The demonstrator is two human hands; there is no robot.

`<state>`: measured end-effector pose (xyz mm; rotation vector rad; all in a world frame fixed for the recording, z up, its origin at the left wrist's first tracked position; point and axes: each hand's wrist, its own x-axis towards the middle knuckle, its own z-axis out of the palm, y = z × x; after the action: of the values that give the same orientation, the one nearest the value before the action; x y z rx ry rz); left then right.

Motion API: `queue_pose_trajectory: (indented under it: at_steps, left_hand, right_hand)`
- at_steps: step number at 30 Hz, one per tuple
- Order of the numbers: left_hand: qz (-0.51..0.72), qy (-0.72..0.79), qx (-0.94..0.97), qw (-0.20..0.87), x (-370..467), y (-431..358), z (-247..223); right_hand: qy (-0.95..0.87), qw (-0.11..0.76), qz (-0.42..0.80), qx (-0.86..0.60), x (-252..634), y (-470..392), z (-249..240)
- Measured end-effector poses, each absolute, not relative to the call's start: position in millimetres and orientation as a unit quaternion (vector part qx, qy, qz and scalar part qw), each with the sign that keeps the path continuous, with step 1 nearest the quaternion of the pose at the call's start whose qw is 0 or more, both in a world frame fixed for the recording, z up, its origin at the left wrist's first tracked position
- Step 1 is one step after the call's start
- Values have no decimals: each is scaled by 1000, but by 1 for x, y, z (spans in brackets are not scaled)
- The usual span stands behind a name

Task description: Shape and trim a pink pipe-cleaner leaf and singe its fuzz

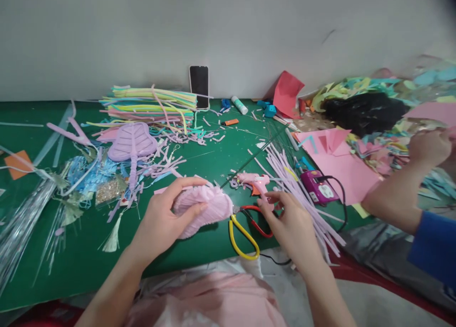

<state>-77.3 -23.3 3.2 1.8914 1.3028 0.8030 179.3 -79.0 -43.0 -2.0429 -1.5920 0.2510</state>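
Note:
My left hand (169, 215) pinches a pale pink ribbed piece (204, 210) made of pipe cleaners, thumb in front and fingers behind. Just to its right, my right hand (288, 218) has its thumb and fingers closed round the handle of a small pink hot glue gun (254, 181). The gun's nozzle points left, toward the ribbed piece. Between my hands lie scissors (245, 232) with one yellow and one red handle, their blades partly hidden by the piece. Loose lilac pipe cleaners (299, 194) spread beside my right hand.
A finished-looking lilac leaf shape (132, 144) lies left, near blue tassels (83, 175) and silvery strands (24, 227). Behind are bundled pipe cleaners (149, 104) and a phone (199, 86). A purple box (318, 188) with a cord sits right, near a co-worker's arm (395, 194).

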Motion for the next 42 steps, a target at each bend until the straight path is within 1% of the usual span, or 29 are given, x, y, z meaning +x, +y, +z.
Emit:
queue_pose_trajectory:
  at_steps: [2,4,8,11,12,14,17,19,21,23,24,26,29,35,39,42]
  left_hand:
    - [314,507,730,334,-78,-24,2]
    - [319,507,734,321,-79,-24,1]
    - [321,505,752,277,-80,-26,-3]
    - [318,499,783,192,-83,-27,-10]
    - [312,491,798,160,-85,-26,-14]
    - [296,468,825,115,-91,-25,-22]
    - [293,446,841,90,-98,-23,-35]
    - [315,417,849,73,-99,-22,-39]
    - [334,381,862,34,-98,-21,-40]
    - [336,353,873,-19,-96,-21,-37]
    - [334,343,877,-43,-94,-20,-36]
    - [331,327,882,-75,-92,-20,-32]
    - [333,312,886,-90,-89,-20,-29]
    - [325,298,894,-83,-86,-23,-28]
    - [343,292,890,-68,-85,-22,-30]
    - [356,279,888,-87,-84,-20,-30]
  right_hand:
    - [-578,277,22,-767,186,-68,-60]
    - [-581,251,1,-774,189,-56,-73]
    - [-554,214,39,-803,183,-38,-82]
    - [-521,216,75,-822,181,-36,-77]
    - [-512,231,79,-824,181,-37,-74]
    - [-501,293,71,-811,183,-41,-67]
    - [-478,413,46,-773,181,-53,-57]
    - [-448,474,57,-756,175,-65,-49]
    - [-432,502,105,-741,165,-76,-42]
    - [-421,516,125,-735,153,-85,-34]
    - [-414,531,110,-731,148,-89,-30]
    - [-421,550,31,-721,138,-92,-23]
    - [-466,535,-30,-704,133,-92,-20]
    - [-502,507,-22,-700,134,-87,-30]
    - [-488,508,5,-710,129,-86,-34]
    - [-481,521,-1,-705,128,-85,-35]
